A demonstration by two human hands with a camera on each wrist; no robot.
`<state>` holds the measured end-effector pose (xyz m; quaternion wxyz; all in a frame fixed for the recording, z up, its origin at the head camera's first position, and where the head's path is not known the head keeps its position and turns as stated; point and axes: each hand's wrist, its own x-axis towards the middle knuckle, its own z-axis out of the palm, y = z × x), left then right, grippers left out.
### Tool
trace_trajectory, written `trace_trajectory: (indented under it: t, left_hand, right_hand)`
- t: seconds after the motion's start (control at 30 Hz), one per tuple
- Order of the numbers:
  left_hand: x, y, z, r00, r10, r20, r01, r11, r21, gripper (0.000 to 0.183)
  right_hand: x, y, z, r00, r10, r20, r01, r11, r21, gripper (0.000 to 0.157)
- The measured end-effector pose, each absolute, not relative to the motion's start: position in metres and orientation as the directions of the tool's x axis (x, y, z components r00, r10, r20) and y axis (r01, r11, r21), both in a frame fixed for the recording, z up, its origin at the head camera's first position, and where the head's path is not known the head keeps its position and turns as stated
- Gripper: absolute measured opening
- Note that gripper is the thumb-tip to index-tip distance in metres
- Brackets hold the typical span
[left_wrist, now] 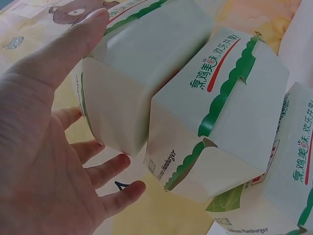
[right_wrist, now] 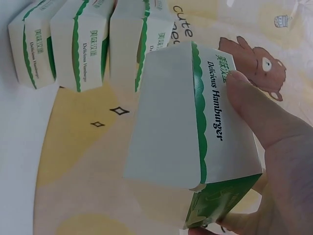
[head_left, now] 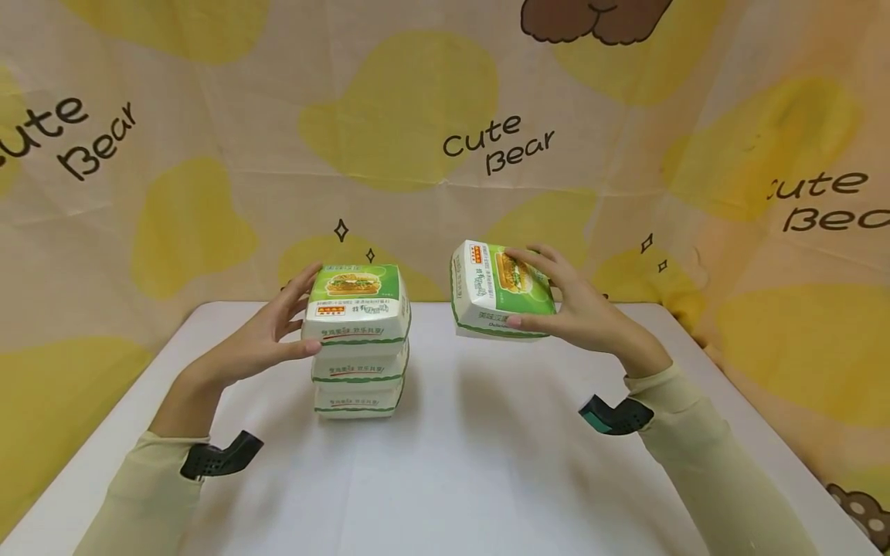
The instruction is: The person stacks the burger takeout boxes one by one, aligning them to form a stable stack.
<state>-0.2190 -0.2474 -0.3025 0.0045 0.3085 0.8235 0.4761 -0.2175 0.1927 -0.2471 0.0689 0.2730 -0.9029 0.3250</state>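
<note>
Three paper hamburger boxes stand stacked at the left of centre, the top one with a green lid and burger picture, above the middle box and the bottom box. My left hand holds the top box from its left side, thumb at the front corner and fingers at the back. In the left wrist view, its lower fingers spread beside the box. My right hand grips a fourth hamburger box, tilted and raised above the table, right of the stack. The right wrist view shows the thumb against its "Delicious Hamburger" side.
The boxes are over a white table. A cream cloth with yellow patches and "Cute Bear" lettering hangs behind and along both sides. Dark wrist devices sit on the left sleeve and right sleeve.
</note>
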Motion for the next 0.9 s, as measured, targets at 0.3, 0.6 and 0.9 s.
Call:
trace_trajectory:
  t: [0.3, 0.6, 0.9]
  left_hand:
    - [-0.218, -0.247, -0.303, -0.811, 0.513, 0.281, 0.499, 0.357, 0.790, 0.103]
    - [-0.219, -0.248, -0.304, -0.815, 0.508, 0.278, 0.495, 0.363, 0.790, 0.104]
    - [-0.221, -0.250, -0.304, -0.806, 0.521, 0.281, 0.501, 0.346, 0.793, 0.103]
  right_hand:
    - [-0.216, 0.180, -0.233, -0.826, -0.457, 0.329, -0.563, 0.642, -0.521, 0.090]
    - [-0.214, 0.171, -0.222, -0.804, -0.481, 0.350, -0.594, 0.623, -0.509, 0.091]
    - [-0.212, 0.162, -0.212, -0.789, -0.507, 0.347, -0.612, 0.612, -0.501, 0.091]
